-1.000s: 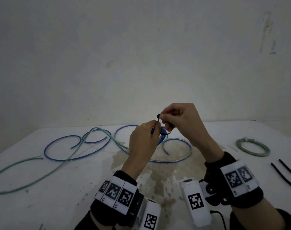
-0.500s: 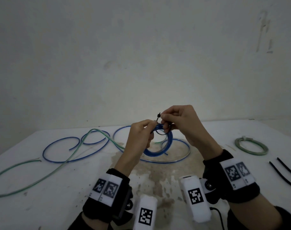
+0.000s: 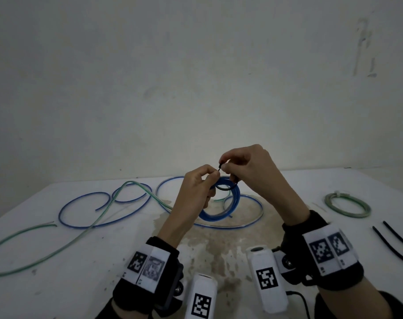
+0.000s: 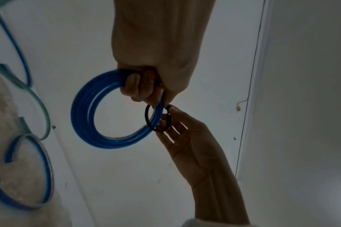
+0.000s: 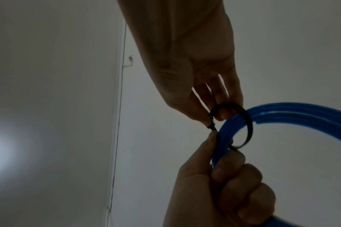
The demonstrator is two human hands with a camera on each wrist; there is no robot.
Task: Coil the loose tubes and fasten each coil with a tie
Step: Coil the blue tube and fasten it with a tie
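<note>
Blue tube coil [image 3: 221, 203] is held up above the table [image 3: 58, 261], between both hands, w/ a black cable tie [image 4: 158, 118] looped loosely round its strands.

Nearest the camera: wrist-mounted units w/ square black-and-white coded markers; no readable words or brand names are seen on them.

Next out, the left hand [image 3: 196, 192] is curled round the bundled turns, thumb and forefinger pinching close to the tie's tail. The right hand [image 3: 249, 169] is closed in a pinch on the tie at its head end, remaining fingers tucked partly through the tie loop. The loop is closed but not yet cinched; a clear gap is seen round the strands in the wrist views.

Further back on the table, a long blue tube [image 3: 85, 210] and a long green tube [image 3: 46, 238] are left lying loose and crossing each other. To the right, a green coil [image 3: 346, 204] is already fastened w/ a light-coloured tie, and two spare black ties [image 3: 393, 245] are laid near it.

Progress, as judged: one coil done, second at the tightening step, approx. two tubes left to coil and fasten.
</note>
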